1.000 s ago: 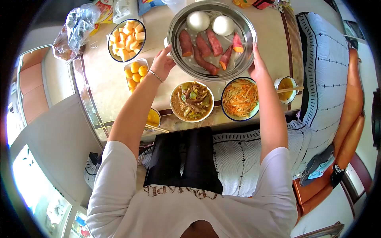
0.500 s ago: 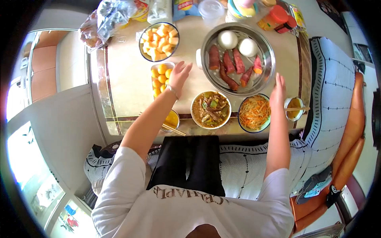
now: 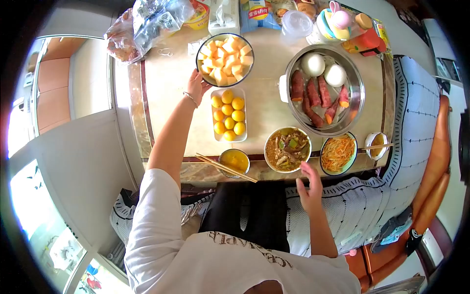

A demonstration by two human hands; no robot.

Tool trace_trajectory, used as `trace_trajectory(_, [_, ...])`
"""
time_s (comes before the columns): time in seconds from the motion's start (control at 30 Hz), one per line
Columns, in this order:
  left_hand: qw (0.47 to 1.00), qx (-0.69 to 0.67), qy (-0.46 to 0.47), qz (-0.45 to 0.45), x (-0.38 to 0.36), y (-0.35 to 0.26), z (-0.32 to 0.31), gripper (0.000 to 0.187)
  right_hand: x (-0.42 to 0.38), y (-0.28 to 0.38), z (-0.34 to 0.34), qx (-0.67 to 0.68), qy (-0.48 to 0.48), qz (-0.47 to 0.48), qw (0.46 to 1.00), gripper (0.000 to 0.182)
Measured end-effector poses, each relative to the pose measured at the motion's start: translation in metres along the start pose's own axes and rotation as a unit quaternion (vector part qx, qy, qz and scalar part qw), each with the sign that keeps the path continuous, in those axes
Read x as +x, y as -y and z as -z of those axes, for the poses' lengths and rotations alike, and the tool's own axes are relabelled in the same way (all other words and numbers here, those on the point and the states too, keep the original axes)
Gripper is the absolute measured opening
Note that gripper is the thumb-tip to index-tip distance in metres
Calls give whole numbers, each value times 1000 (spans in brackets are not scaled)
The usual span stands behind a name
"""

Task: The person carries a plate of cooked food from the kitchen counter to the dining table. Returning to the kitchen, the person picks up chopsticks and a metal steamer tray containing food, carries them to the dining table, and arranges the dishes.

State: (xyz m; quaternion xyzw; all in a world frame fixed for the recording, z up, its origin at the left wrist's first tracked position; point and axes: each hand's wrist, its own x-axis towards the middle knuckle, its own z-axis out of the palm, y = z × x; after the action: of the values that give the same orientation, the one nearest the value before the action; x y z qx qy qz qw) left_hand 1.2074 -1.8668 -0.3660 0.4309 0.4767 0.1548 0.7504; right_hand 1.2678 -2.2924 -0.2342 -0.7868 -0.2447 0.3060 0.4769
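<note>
My left hand is curved against the lower left side of a dark-rimmed bowl of orange melon cubes; some fingertips are hidden by the bowl. Just below stands a white tray of round yellow fruit. My right hand is empty, its fingers apart, close to the table's front edge. It is nearest to a white bowl of stewed meat and green vegetables. A bowl of shredded vegetables stands to the right of that.
A steel pot holds sweet potatoes and two white buns. Chopsticks lie across a bowl of yellow soup; another small bowl sits right. Plastic bags, a snack bag and jars line the back.
My left hand has moved from beside the yellow fruit to the melon bowl. My right hand has drawn back from near the pot toward the table's front edge. The view has shifted.
</note>
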Motion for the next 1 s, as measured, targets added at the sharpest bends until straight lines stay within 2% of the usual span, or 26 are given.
trace_trajectory(0.13, [1000, 23, -14, -6, 3, 3, -3, 28, -13, -2, -14, -24, 6, -34, 999, 42])
trace_trajectory(0.2, [997, 65, -31, -16, 1, 3, -3, 25, -15, -4, -19, -25, 2, -36, 999, 43])
trace_trajectory(0.5, [995, 86, -24, -42, -7, 18, -16, 22, -16, -5, -28, -44, -6, -34, 998, 44])
trace_trajectory(0.93, [997, 73, 18, 12, -1, 9, -40, 25, -20, -2, -32, -54, -32, -16, 998, 44])
trace_trajectory(1.0, [996, 72, 12, -48, 7, 16, -33, 25, -18, 4, -32, -45, -27, -17, 999, 44])
